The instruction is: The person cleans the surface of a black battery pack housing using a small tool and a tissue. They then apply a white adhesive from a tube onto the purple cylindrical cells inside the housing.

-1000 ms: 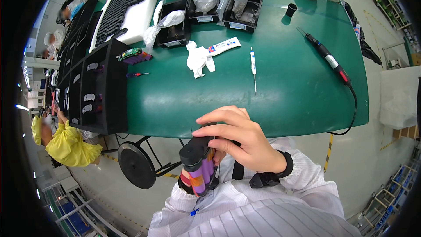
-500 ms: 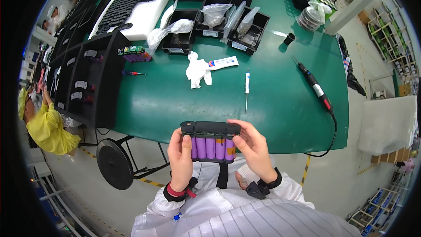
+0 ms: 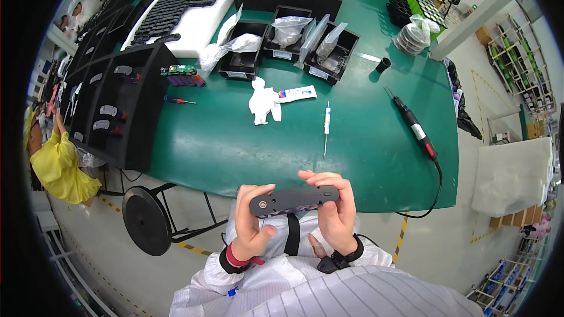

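Between my hands, just off the table's near edge, is a battery pack [image 3: 294, 201] with purple cells. Its long black plastic end cap faces up, with a brass-coloured round spot at the left end; the cells are mostly hidden below. My left hand [image 3: 249, 223] grips the left end, fingers on the far side, thumb raised off the near side. My right hand [image 3: 337, 214] closes round the right end, thumb on the near edge. Ahead on the green table [image 3: 235, 147] lie a slim white screwdriver [image 3: 326, 122], a white tube [image 3: 297, 94] and crumpled white tissue [image 3: 262, 103].
An electric screwdriver [image 3: 416, 129] with a cable lies to the right, near a small black cup [image 3: 383, 65]. Black bins [image 3: 239, 71] with plastic bags stand at the back. On the left are a black shelf box [image 3: 141, 123], another pack [image 3: 183, 75] and a stool [image 3: 147, 220].
The battery pack has been tipped so its black cap faces up and the purple cells are largely out of sight. My left thumb has come off the cells.
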Available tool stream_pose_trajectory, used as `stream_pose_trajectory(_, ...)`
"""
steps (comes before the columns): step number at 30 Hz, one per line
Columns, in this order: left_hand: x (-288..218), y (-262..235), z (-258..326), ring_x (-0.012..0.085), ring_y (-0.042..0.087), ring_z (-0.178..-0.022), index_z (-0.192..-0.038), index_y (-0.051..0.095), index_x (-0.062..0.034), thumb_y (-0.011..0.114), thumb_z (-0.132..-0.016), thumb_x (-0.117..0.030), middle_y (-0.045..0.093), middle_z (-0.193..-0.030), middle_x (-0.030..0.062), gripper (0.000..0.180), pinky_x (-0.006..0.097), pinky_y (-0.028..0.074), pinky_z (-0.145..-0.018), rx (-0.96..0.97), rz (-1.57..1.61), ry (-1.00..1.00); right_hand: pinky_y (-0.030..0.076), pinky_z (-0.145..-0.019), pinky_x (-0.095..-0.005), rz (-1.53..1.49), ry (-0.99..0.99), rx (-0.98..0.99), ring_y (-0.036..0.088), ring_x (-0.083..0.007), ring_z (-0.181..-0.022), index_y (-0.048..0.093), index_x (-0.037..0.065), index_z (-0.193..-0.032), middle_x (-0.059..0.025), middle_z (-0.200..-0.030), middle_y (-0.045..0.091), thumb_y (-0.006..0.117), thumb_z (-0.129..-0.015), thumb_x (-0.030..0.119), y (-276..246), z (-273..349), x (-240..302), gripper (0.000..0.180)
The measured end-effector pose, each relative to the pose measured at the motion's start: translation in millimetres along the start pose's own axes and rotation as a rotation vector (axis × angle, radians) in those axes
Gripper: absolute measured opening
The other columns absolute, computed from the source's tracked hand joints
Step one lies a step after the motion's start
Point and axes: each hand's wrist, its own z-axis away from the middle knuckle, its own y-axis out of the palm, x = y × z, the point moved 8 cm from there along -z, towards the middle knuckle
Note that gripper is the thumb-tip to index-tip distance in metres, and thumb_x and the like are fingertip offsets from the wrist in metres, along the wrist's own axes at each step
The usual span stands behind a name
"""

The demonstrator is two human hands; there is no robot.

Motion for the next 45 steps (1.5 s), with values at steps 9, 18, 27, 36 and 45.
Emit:
stream_pose_trajectory(9,1,-6,10,0.0199,0.061,-0.076,-0.107,0.066,0.0008,0.092,-0.072,-0.011,0.063,-0.095,0.0109,0.045,0.032,0.048,-0.067,-0.021,0.034,0.08,0.045,-0.111,-0.0491,0.383,-0.061,0.252,0.062,-0.0365,-0.124,0.062,0.002,-0.122,-0.0157,-0.121,0.067,0.087,-0.079,0.012,13,-11,35,0.05)
stream_pose_trajectory(18,0,0,13,0.0226,0.067,-0.079,-0.105,0.064,0.0003,0.075,-0.073,0.004,0.067,-0.093,0.0132,0.035,0.033,0.051,-0.067,0.037,0.047,0.125,0.051,-0.08,-0.0369,0.466,-0.123,0.233,0.065,-0.0265,-0.092,0.073,0.001,-0.102,-0.01,-0.1,0.07,0.094,-0.068,0.012,18,-14,46,0.042)
stream_pose_trajectory(27,-2,1,15,0.0252,0.068,-0.077,-0.104,0.061,0.0032,0.066,-0.071,0.009,0.056,-0.092,0.0119,0.034,0.037,0.059,-0.07,0.033,0.095,0.133,0.052,-0.081,-0.037,0.424,-0.117,0.204,0.066,-0.027,-0.094,0.074,0.001,-0.103,-0.0112,-0.101,0.072,0.095,-0.065,0.013,19,-9,46,0.045)
stream_pose_trajectory(36,-17,-3,21,0.0226,0.064,-0.076,-0.108,0.063,0.0009,0.08,-0.073,0.005,0.059,-0.094,0.0123,0.039,0.034,0.052,-0.067,-0.008,-0.026,0.145,0.039,-0.11,-0.042,1.057,-0.353,0.283,0.061,-0.0234,-0.126,0.072,0.021,-0.13,-0.0005,-0.137,0.066,0.073,-0.089,0.026,34,7,71,0.041)
stream_pose_trajectory(45,-37,5,38,0.022,0.061,-0.077,-0.108,0.062,0.0014,0.079,-0.083,-0.008,0.059,-0.092,0.0106,0.032,0.033,0.047,-0.069,-0.056,-0.19,0.214,0.036,-0.107,-0.041,0.767,-0.478,0.273,0.062,-0.0244,-0.119,0.073,0.024,-0.129,-0.0043,-0.138,0.065,0.078,-0.08,0.017,24,23,83,0.05)
